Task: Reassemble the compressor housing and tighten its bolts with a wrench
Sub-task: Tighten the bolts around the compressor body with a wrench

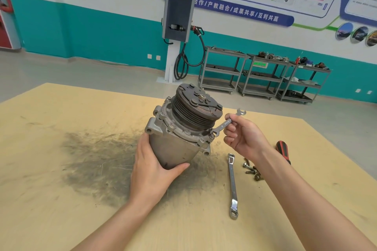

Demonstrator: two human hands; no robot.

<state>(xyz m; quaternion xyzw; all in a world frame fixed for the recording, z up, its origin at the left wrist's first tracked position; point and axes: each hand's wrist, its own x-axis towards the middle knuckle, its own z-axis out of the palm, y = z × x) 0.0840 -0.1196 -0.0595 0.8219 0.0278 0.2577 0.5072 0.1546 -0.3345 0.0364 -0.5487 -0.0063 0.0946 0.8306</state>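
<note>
At the centre of the frame we see the compressor [183, 126] standing tilted on the tan worktop [61, 210], its ribbed pulley [196, 106] uppermost and leaning toward the upper right. We note a dark smear of grime [98, 161] on the worktop to the left of and beneath the housing.

The left hand [153, 171] cups the lower body of the compressor from the lower left, its thumb curled round the bottom edge and its palm against the side wall. The right hand [242, 136], right of centre, pinches the shank of a small wrench [225, 123] between thumb and fingertips. We see one end of this wrench seated on a bolt [212, 134] at the right edge of the housing flange, while its open-jawed end points to the upper right, clear of the pulley.

Below the right hand, a longer ring spanner [232, 185] lies flat on the worktop, running from just under the wrist toward the lower edge of the frame. Just to its right we find a small cluster of loose bolts [252, 170], partly hidden by the right forearm. A screwdriver with a red and black handle [282, 151] lies beyond the forearm, at the right.

In the background, upper centre, a wall-mounted charging unit [177, 18] with a looped black cable stands against the teal wall; to its right are three grey shelf trolleys [263, 75] bearing assorted parts.
</note>
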